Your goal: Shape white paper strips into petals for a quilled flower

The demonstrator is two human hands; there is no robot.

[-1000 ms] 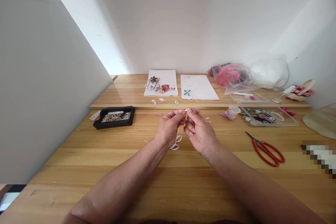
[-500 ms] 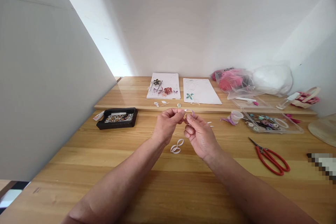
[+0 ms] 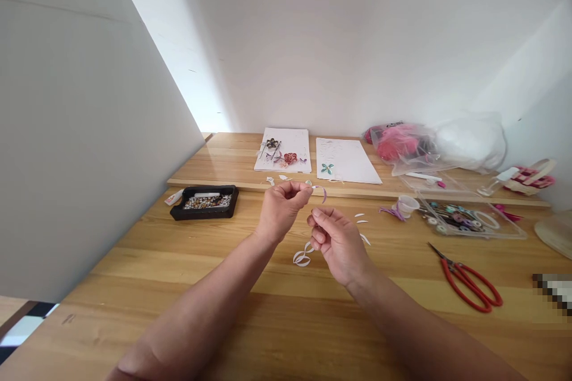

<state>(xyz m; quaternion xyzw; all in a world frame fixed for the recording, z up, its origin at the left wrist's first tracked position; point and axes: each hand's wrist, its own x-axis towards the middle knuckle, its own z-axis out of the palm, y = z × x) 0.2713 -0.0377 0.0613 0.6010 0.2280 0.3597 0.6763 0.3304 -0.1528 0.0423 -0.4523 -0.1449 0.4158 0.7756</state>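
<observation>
**While the left hand pinches a thin, curled, white-and-purple strip, the right hand hovers just beside it**

Both hands are above a light-brown wooden table. Held between the left thumb and fingertips in a narrow grip, the strip arcs out to the right, its free end bending down above the right hand. The right fingers are curled, with the thumb close to them; whether they hold anything, I cannot tell.

Below the hands, white looped strips lie on the table, and slim white curved slivers lie to the right of the right hand. Farther right are scissors with red handles and dark pointed blades.

At the left, a black rectangular tray holds small silver and gold beads, with a small white tube beside it. On the right stand a small white plastic cup with purple ribbon at its side and a clear plastic box of mixed beads.

On the raised wooden shelf behind, 2 sets of white paper lie side by side. The left set bears a red flower ornament and a dark flower ornament; the right set bears a green ornament with 4 petals. Farther right is a clear bag with pink contents.
</observation>
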